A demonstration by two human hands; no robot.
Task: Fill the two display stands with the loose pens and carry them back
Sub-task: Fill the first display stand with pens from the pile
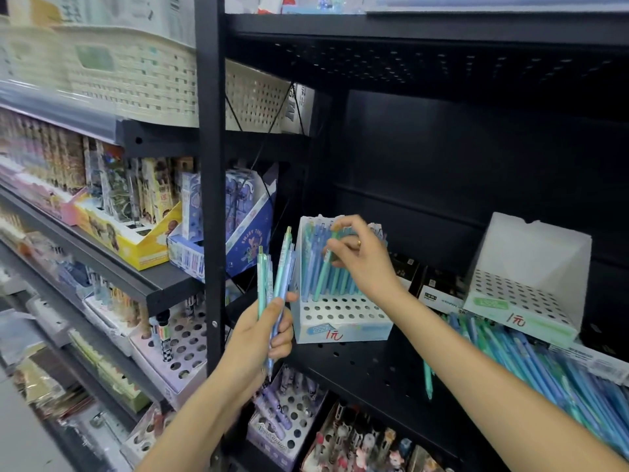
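The left hand [262, 338], at about seven o'clock in the view, is closed around a small bunch of pens [277, 277] held upright with their clicker ends up, likely as a ready supply so the other hand can draw them one at a time.

Just right of it, on the black shelf [360, 369], stands the nearer stand [340, 301], a white box with a perforated floor. Its back rows are packed with blue and teal pens standing tip-down in the holes, while the front rows of holes are still bare. The right hand [360, 257], near the centre, pinches one teal pen [325, 270] between thumb and fingers at its upper part, and the pen's lower end sits among the filled rows, so I judge it is being seated in a hole. Filling from the back forward keeps standing pens out of the reaching hand's way.

Below the right forearm, at about five o'clock, a single teal pen [428, 379] lies loose on the shelf.

At three o'clock sits the second stand [524, 294], with no pens in it. Below it, toward four o'clock, a heap of loose pens [544, 366] lies on the shelf, so most of the work remains.
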